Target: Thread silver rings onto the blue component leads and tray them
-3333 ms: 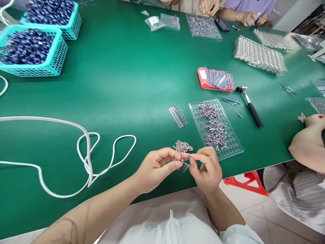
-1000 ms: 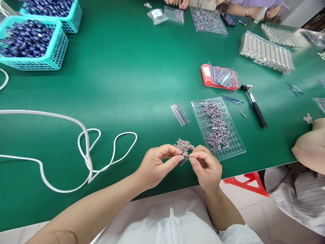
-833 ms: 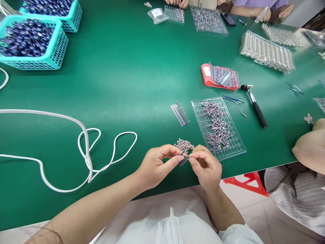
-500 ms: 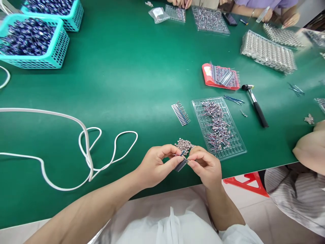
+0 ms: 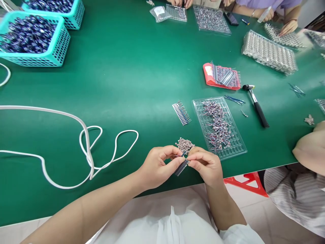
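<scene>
My left hand [image 5: 157,166] and my right hand [image 5: 206,165] meet over the near edge of the green table [image 5: 132,78]. Both pinch a short dark strip of small wired parts [image 5: 181,167] between their fingertips. Just beyond the fingers lies a little heap of small round pinkish parts [image 5: 185,144]. To the right of it a clear plastic tray [image 5: 232,144] holds a pile of red and blue wired parts. Another strip of parts [image 5: 181,114] lies loose on the table further out.
A white cable [image 5: 86,145] loops across the left. Two turquoise baskets [image 5: 52,54] of dark blue parts stand far left. A red pad with strips [image 5: 207,73], a small hammer [image 5: 255,104], stacked clear trays [image 5: 267,52] and other people's hands [image 5: 289,27] lie beyond; a person's elbow [image 5: 308,149] is at right.
The strip between my fingers has tilted and slid a little lower towards me. My hands stayed in place and the view shifted slightly.
</scene>
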Motion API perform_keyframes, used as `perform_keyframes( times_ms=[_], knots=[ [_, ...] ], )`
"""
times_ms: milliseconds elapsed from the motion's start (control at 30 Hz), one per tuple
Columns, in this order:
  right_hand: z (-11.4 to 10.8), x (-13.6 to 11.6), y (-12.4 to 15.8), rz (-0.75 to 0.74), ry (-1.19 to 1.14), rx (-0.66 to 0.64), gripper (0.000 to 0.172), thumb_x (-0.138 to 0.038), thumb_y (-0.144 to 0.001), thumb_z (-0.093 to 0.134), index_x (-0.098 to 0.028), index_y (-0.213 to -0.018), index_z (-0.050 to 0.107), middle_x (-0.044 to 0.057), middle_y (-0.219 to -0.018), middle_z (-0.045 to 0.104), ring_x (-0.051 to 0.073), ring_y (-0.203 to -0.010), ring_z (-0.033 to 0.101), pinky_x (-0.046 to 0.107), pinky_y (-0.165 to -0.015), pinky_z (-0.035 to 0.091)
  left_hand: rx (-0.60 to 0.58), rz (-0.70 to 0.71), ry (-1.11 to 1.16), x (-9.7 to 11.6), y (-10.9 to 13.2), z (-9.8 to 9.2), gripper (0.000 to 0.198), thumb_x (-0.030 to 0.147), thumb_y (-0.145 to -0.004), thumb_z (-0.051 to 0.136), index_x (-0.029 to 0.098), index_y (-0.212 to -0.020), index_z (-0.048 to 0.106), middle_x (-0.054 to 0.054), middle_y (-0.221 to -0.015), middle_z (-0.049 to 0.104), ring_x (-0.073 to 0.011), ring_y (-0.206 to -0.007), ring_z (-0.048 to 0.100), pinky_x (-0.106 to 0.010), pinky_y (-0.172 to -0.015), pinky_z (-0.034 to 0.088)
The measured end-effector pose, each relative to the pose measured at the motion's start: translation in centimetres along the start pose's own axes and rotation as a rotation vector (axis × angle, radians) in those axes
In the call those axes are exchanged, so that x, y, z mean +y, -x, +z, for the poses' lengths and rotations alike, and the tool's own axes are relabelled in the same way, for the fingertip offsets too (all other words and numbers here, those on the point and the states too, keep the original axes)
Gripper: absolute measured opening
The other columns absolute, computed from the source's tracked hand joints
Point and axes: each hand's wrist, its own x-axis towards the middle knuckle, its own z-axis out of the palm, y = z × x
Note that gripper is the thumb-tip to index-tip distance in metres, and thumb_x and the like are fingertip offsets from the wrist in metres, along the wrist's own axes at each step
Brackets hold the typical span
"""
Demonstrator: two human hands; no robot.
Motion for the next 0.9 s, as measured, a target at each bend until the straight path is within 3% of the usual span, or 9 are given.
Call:
perform_keyframes(
  times_ms=[200, 433, 733, 900],
  knots=[
    [0.01, -0.01, -0.13, 0.021, -0.049, -0.01, 0.009, -0.02, -0.085, 0.076, -0.026, -0.092, 0.078, 0.003, -0.08, 0.07, 0.017, -0.075, 0.064, 0.032, -0.068, 0.053, -0.016, 0.007, 0.006, -0.15, 0.04, -0.05, 0.015, 0.026, -0.086, 0.062, 0.015, -0.077, 0.063, -0.001, -0.065, 0.06, -0.0121, -0.057, 0.056, -0.023, -0.055, 0.049],
    [-0.22, -0.18, -0.41, 0.17, -0.129, -0.036, 0.006, -0.03, -0.078, 0.083, -0.027, -0.083, 0.081, 0.003, -0.076, 0.071, 0.018, -0.072, 0.064, 0.033, -0.068, 0.054, -0.064, -0.003, -0.09, 0.2, 0.1, -0.24, 0.018, 0.025, -0.086, 0.058, 0.014, -0.074, 0.065, -0.004, -0.064, 0.066, -0.0144, -0.058, 0.059, -0.024, -0.054, 0.048],
    [-0.57, 0.04, -0.26, 0.284, -0.212, -0.102, 0.008, -0.026, -0.076, 0.085, -0.028, -0.083, 0.081, 0.003, -0.079, 0.072, 0.017, -0.074, 0.064, 0.031, -0.069, 0.053, -0.088, 0.063, -0.15, 0.35, 0.13, -0.35, 0.017, 0.02, -0.087, 0.057, 0.013, -0.074, 0.067, -0.005, -0.064, 0.069, -0.0139, -0.057, 0.059, -0.025, -0.056, 0.046],
    [-0.49, 0.12, -0.2, 0.277, -0.22, -0.081, 0.009, -0.025, -0.075, 0.085, -0.028, -0.083, 0.081, 0.002, -0.078, 0.072, 0.017, -0.074, 0.065, 0.031, -0.069, 0.054, -0.078, 0.068, -0.134, 0.34, 0.2, -0.21, 0.018, 0.02, -0.087, 0.057, 0.013, -0.073, 0.066, -0.004, -0.062, 0.068, -0.0134, -0.056, 0.058, -0.025, -0.055, 0.046]
  ],
)
